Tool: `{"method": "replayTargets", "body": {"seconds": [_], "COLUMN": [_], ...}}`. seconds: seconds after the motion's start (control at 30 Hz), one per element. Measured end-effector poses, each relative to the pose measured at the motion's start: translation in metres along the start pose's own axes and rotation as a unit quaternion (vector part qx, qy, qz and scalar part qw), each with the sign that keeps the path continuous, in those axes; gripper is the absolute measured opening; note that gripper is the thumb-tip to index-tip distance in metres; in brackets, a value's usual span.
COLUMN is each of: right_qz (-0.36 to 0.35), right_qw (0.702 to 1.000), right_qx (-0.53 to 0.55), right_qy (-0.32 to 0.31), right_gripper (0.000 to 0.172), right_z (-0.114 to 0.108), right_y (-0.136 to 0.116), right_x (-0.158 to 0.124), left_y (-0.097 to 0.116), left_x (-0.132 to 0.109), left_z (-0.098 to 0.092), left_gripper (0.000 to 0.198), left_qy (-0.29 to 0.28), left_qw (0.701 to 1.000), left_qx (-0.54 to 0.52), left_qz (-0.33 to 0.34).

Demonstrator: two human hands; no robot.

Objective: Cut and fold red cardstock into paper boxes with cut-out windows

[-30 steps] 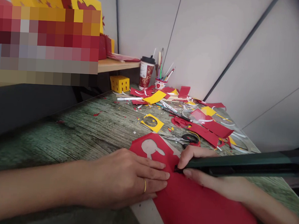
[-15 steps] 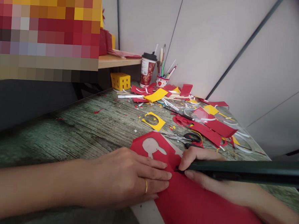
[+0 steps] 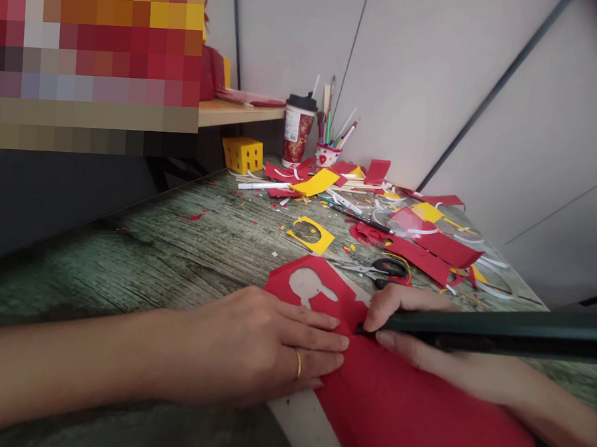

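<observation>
Across the wood-grained table lies a flat, matte red sheet — long axis from far left to near right, a rounded opening at its far end — over a pale board. A slim dark-green cutter, tip leftward, is pinched in the right hand; the left hand presses flat on the sheet.

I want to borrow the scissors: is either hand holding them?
No, the scissors lie on the table; the left hand rests on red paper and the right hand holds a green tool.
</observation>
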State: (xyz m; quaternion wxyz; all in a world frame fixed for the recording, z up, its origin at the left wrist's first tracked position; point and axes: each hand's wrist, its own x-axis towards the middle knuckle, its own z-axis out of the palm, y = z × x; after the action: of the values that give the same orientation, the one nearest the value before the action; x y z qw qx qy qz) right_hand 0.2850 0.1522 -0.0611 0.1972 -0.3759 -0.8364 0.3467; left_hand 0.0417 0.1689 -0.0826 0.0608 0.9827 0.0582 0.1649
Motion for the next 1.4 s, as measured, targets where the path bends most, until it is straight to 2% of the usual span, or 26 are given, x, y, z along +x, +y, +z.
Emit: {"method": "replayTargets", "body": {"seconds": [0.77, 1.1, 1.4], "right_qz": [0.002, -0.006, 0.017], "right_qw": [1.000, 1.000, 1.000], "right_qx": [0.001, 0.004, 0.004], "right_qy": [-0.006, 0.010, -0.007], "right_gripper": [0.016, 0.018, 0.014], "right_z": [-0.0004, 0.0000, 0.0008], "right_y": [0.0003, 0.0007, -0.0010], "right_x": [0.0006, 0.0005, 0.0004], "left_y": [0.0004, 0.0002, -0.0007], "left_x": [0.0010, -0.0005, 0.0001], "left_z": [-0.0003, 0.0014, 0.0012], "left_gripper": [0.030, 0.029, 0.029], "left_qy": [0.007, 0.018, 0.012], "left_qw": [1.000, 1.000, 1.000], "left_qx": [0.006, 0.002, 0.003], "left_qz": [0.001, 0.006, 0.006]}}
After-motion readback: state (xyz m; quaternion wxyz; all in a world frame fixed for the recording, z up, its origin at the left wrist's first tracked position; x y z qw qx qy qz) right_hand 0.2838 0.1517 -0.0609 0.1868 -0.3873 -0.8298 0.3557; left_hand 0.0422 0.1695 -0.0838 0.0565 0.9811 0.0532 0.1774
